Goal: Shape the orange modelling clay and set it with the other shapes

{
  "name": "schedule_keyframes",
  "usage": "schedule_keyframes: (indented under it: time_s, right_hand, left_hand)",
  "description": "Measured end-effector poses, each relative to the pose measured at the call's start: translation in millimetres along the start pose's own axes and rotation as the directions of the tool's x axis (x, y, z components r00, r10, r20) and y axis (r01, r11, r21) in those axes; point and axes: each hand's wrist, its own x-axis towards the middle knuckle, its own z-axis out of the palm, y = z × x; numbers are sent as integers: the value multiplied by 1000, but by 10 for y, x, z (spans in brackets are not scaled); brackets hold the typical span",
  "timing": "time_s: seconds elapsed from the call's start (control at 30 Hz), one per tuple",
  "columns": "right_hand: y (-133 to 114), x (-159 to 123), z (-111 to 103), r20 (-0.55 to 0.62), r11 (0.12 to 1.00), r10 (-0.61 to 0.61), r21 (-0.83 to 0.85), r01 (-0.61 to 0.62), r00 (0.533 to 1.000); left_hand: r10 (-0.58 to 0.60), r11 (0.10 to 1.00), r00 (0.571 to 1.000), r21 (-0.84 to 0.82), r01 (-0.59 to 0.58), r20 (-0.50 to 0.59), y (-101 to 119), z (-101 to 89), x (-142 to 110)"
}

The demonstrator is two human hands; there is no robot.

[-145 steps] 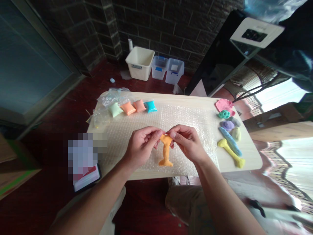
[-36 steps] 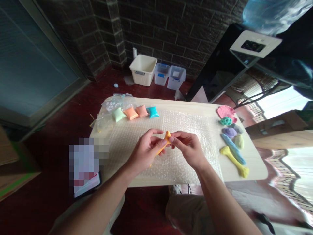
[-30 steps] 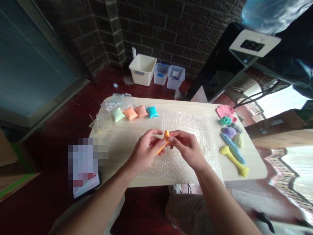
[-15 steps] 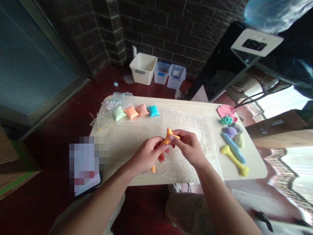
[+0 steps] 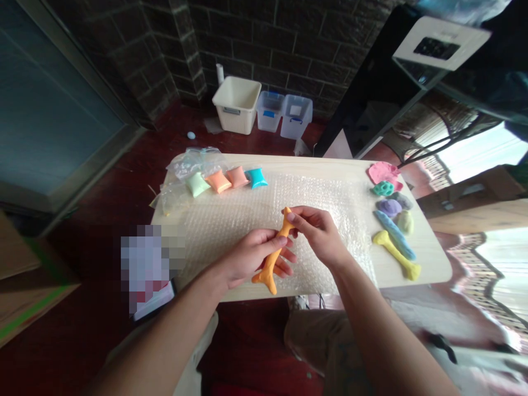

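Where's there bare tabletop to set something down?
Bare table shows at the right end, beyond the blue roll and yellow bone shape, and in a thin strip between bubble wrap and back edge. Crowded: back-left corner, with packets and plastic bags; middle, where left hand and right hand hold the orange piece.

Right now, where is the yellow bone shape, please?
In the head view, the yellow bone shape lies on the table at right, beside the blue strip.
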Motion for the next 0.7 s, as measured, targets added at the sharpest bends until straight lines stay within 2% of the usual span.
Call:
schedule_keyframes:
  time_s: [0.13, 0.2, 0.3, 0.4, 0.53, 0.63, 0.7]
  right_hand:
    - [22, 4, 12, -31, 999, -1, 49, 2, 1000]
    - [32, 9, 10, -72, 997, 4, 72, 1, 997]
    - [53, 21, 3, -139, 998, 1, 69, 9, 990]
    - [72, 9, 28, -166, 998, -49, 20, 53, 985]
    - [66, -82, 139, -86, 987, -143, -83, 136, 986]
    - [62, -154, 248, 39, 985, -70, -153, 75, 997]
    - [71, -176, 313, 145, 987, 6, -160, 18, 989]
  left_hand:
    - [-38, 997, 999, -67, 40, 29, 27, 48, -10]
    - [-8, 997, 1000, -82, 9, 10, 43, 54, 1]
    - [117, 983, 987, -129, -131, -111, 92, 29, 26]
    - [227, 948, 936, -159, -275, -267, 148, -18, 52]
    - [346, 892, 849, -141, -430, -400, 173, -50, 91]
    - [430, 849, 793, -104, -517, -431, 164, -41, 110]
    - [461, 845, 774, -53, -533, -435, 154, -29, 112]
